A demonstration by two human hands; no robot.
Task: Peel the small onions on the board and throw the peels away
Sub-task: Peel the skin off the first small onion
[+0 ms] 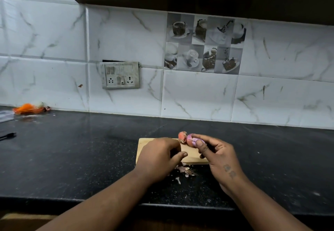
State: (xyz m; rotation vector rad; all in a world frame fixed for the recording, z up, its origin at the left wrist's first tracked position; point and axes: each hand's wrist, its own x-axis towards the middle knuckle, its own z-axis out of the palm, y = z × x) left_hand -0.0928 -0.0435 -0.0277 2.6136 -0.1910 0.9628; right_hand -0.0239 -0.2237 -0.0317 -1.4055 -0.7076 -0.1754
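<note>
The right hand [216,155] pinches a small purple onion [191,140] between its thumb and fingers [202,147], just above the far edge of the board [194,156]. This onion looks smooth and slippery, so it could pop out of the pinch and roll onto the black tabletop [90,149]. The other onion [182,136], with dry skin on it, sits right beside it at the far edge, and a bump could knock it off too. The left hand [158,158] is over the left part of the board with its fingers curled in; I cannot tell if it holds anything. Some peels [186,170] lie on the tabletop just near the board. A careless arm could sweep them over the near edge.
</note>
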